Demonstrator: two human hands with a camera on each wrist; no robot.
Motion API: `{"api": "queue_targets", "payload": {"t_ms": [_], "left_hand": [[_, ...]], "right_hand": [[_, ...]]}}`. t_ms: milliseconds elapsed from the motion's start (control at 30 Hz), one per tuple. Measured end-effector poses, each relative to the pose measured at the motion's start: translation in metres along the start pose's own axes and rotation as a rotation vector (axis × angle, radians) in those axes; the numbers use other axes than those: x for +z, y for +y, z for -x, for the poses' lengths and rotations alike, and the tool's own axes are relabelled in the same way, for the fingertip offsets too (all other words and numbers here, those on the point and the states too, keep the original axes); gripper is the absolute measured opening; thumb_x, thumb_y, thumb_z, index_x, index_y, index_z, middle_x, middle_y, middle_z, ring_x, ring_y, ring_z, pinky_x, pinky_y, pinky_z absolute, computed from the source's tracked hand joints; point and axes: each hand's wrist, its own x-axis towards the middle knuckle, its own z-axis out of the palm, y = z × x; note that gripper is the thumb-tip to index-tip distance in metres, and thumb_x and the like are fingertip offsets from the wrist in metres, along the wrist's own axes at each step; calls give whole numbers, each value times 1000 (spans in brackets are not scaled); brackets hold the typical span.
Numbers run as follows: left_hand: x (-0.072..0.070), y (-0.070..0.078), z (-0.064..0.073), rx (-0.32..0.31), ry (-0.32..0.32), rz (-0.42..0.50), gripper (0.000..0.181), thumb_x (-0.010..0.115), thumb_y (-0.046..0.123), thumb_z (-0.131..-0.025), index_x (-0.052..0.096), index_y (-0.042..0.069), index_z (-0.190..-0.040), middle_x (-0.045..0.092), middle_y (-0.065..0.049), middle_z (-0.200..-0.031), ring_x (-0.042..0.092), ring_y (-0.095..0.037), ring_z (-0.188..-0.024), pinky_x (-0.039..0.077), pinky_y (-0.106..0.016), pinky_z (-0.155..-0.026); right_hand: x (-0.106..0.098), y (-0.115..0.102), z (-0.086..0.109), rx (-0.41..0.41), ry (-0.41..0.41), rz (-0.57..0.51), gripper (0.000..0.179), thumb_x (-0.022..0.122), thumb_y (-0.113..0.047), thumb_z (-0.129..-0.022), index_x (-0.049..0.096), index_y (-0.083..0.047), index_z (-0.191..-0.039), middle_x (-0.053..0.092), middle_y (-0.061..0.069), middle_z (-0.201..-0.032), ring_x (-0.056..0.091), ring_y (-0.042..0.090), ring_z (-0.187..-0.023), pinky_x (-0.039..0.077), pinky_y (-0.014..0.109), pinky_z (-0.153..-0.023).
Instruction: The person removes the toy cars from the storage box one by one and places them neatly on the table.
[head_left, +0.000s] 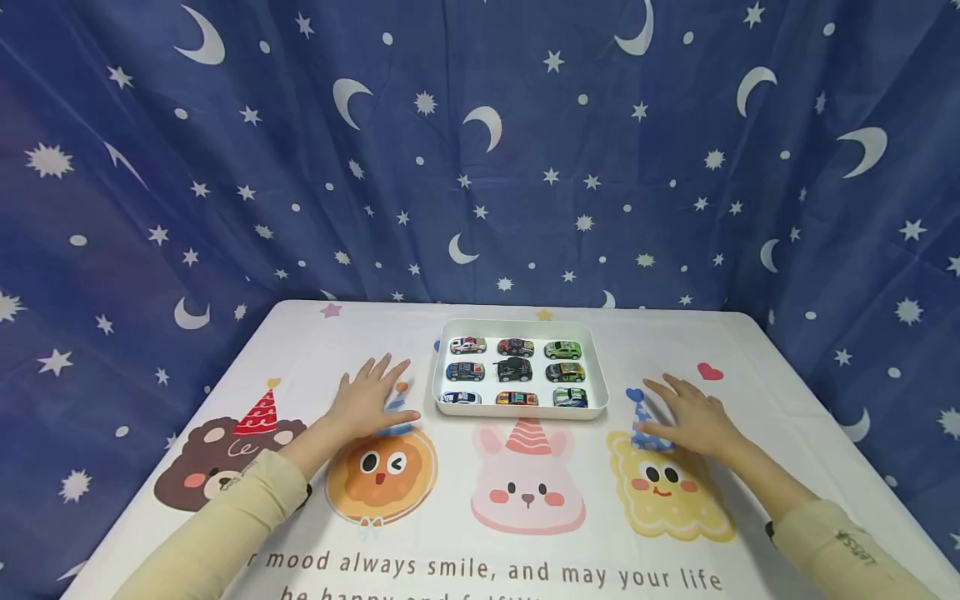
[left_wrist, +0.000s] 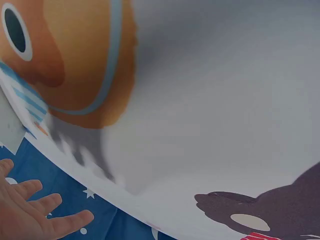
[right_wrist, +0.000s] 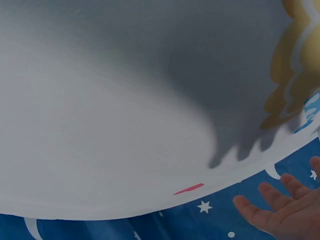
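Note:
A white tray [head_left: 517, 412] lies toward the back middle of the table, with several toy cars in three rows. Among them are a white and red car [head_left: 468, 345], a black car [head_left: 513, 369] with a part sticking up, and a green car [head_left: 562, 350]. Left of the tray, my left hand [head_left: 367, 404] is spread above the cloth, apart from the tray and holding nothing. To the tray's right, my right hand [head_left: 692, 415] is likewise spread with bare fingers. Both wrist views show the left hand [left_wrist: 37, 212] and right hand [right_wrist: 287, 205] with fingers extended.
A white tablecloth [head_left: 525, 554] printed with cartoon faces and lettering covers the table. Behind its far edge hangs a blue curtain [head_left: 525, 225] with moons and stars. Each hand casts a shadow on the cloth.

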Motion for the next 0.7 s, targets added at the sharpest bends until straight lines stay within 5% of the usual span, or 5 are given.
{"api": "queue_targets", "payload": {"t_ms": [200,433,700], "left_hand": [[-4,-4,-4,3,9,-8,86,61,64,-78,37,15,-144,35,-23,-147,36,-46,-132,34,-69,-99],[-5,-7,-8,16,43,34,74,64,57,-81,51,7,-133,56,-21,-129,56,-41,-114,48,-58,-90],[-11,-6,-15,-16,49,123,52,63,43,-87,59,6,-124,64,-18,-117,61,-36,-107,51,-52,-87]], "right_hand": [[1,-1,-6,-58,25,-49,78,74,-51,-73,53,0,-128,48,34,-129,50,53,-112,47,69,-78],[-6,2,-14,-57,8,-79,70,79,-42,-71,58,3,-121,54,31,-123,53,48,-111,48,61,-87],[-12,4,-22,7,-66,-125,60,77,-35,-75,60,4,-117,59,29,-119,53,48,-112,46,60,-91]]}}
